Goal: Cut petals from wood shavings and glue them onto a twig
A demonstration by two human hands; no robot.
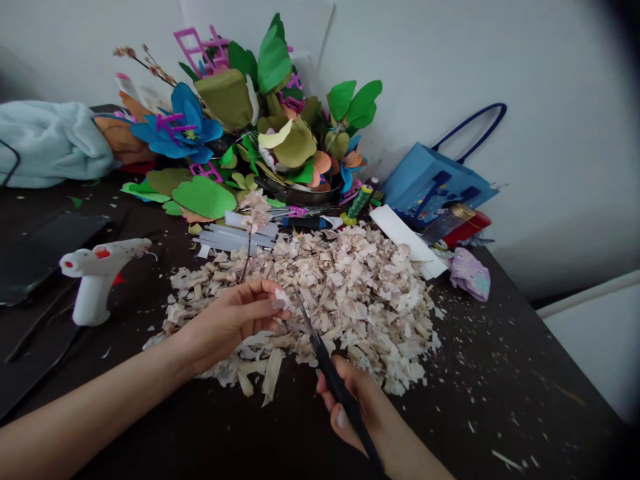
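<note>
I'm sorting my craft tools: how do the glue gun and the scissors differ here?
The glue gun is white with a red trigger; the scissors are black-handled with slim blades. The glue gun stands untouched on the dark table, while the scissors are gripped in the right hand. Both are beside the shavings pile.

Black-handled scissors (pixel 327 363) were gripped in the right hand (pixel 350 407), blades angled up toward the left hand (pixel 227 327). A thin blossom-topped twig (pixel 255 213) was held upright in the left hand, a pale flake (pixel 281 298) pinched at its fingertips. Pale wood shavings (pixel 350 300) were heaped beneath both hands on a dark table (pixel 500 373). A white hot glue gun (pixel 93 280) was seen at left; coloured paper flowers (pixel 300 147) were massed at upper centre, a blue bag (pixel 425 180) at upper right.
</note>
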